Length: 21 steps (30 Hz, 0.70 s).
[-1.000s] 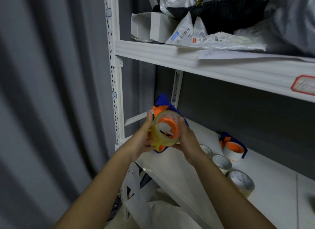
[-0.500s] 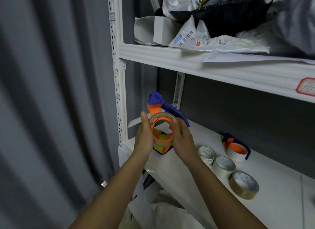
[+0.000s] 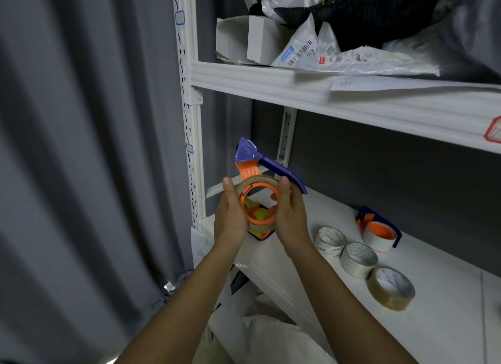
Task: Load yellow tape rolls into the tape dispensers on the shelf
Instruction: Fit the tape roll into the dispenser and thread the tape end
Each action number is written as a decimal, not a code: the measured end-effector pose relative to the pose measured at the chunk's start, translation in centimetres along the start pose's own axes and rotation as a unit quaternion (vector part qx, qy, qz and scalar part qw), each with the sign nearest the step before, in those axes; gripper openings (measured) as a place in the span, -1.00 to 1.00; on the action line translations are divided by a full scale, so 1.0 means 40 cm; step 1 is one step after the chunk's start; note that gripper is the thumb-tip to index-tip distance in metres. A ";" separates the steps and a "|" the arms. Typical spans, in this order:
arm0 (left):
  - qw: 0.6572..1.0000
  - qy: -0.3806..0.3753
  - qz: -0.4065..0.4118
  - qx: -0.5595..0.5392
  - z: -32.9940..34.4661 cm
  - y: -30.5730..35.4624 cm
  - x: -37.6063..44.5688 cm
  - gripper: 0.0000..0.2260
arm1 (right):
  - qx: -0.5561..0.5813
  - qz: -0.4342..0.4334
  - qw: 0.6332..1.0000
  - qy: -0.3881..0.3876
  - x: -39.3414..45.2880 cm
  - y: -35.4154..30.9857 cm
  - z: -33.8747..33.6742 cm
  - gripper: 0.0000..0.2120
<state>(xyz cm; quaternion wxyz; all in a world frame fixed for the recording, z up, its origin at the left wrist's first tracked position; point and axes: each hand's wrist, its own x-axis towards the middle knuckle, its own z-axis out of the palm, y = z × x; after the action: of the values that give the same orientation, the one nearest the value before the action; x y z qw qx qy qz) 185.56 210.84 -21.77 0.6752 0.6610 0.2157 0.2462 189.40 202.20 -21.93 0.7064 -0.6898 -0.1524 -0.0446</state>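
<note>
Just above the front left corner of the white metal shelf [image 3: 447,334], I hold a blue and orange plastic tape dispenser [image 3: 267,171] with a see-through yellow tape roll [image 3: 259,228] sitting on its orange wheel. My left hand [image 3: 230,222] presses the roll's left side and my right hand [image 3: 291,220] presses its right side, fingers straight and pointing up. Further right on the shelf lie two white tape rolls [image 3: 329,240], one tan tape roll [image 3: 391,287], and a second blue and orange dispenser [image 3: 378,229] already loaded.
</note>
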 end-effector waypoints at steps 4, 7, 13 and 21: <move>1.000 0.001 -0.014 0.015 -0.003 -0.008 -0.006 -0.21 | 0.015 0.010 1.000 -0.004 -0.005 0.014 -0.003 -0.77; 1.000 0.011 -0.024 0.015 -0.004 -0.016 -0.006 -0.27 | 0.011 -0.003 1.000 0.011 -0.008 0.027 -0.003 -0.80; 0.995 -0.079 -0.040 -0.039 -0.015 -0.005 -0.002 -0.34 | 0.023 -0.001 0.999 0.023 0.001 0.036 -0.016 -0.77; 0.959 -0.234 -0.078 -0.140 -0.037 0.035 -0.028 -0.65 | 0.053 0.181 0.979 -0.075 0.011 0.040 -0.043 -0.71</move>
<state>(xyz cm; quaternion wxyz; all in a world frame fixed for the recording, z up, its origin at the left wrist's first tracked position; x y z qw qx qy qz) 183.70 211.30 -20.46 0.8097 0.5801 0.0665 0.0590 190.51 200.63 -23.34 0.7250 -0.6687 -0.0800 0.1445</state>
